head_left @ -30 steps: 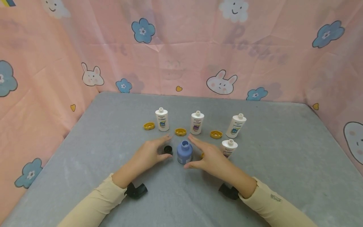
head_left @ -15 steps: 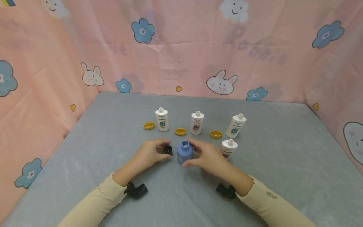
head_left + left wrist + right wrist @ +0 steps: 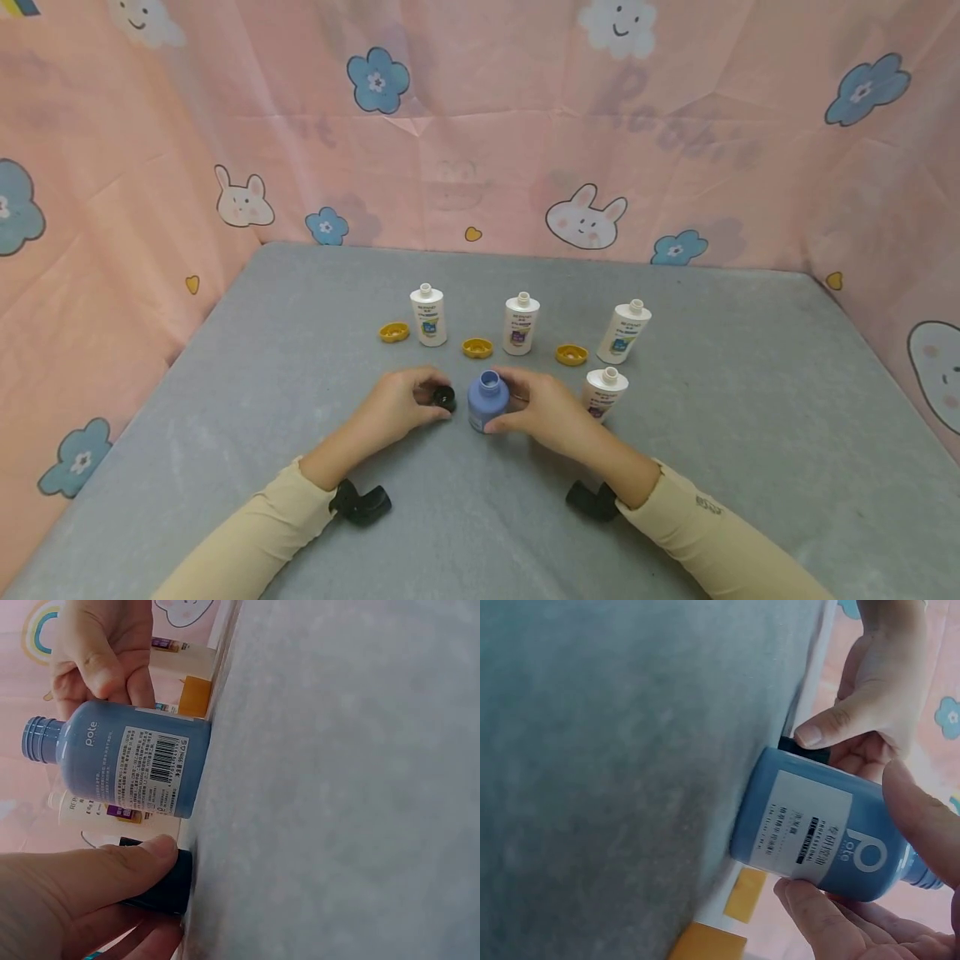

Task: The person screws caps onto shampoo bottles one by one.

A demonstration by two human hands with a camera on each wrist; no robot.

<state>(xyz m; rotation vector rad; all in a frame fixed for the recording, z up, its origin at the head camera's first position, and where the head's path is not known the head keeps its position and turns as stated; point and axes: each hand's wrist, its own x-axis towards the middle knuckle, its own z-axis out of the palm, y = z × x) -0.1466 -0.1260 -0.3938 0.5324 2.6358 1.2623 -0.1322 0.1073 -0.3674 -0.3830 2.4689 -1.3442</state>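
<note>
A blue bottle (image 3: 487,403) with an uncapped threaded neck stands upright on the grey cloth, its printed label facing the right wrist camera. My right hand (image 3: 551,415) grips it from the right side, thumb at the front and fingers behind. Just to the left, my left hand (image 3: 396,408) pinches a black cap (image 3: 444,398) between thumb and fingers. That cap sits on the cloth with its hollow side up, a small gap away from the bottle. In the left wrist view the left thumb (image 3: 159,847) presses against the dark cap wall.
Behind the hands stand white bottles without caps: one at left (image 3: 429,317), one in the middle (image 3: 521,325), one at right (image 3: 624,333), and another (image 3: 603,395) beside my right hand. Yellow caps (image 3: 477,348) lie among them. A pink patterned curtain (image 3: 480,125) surrounds the grey table.
My right hand has moved left and closed from a spread pose onto the blue bottle. My left fingers have come together on the black cap. Bottle and cap have stayed in place.
</note>
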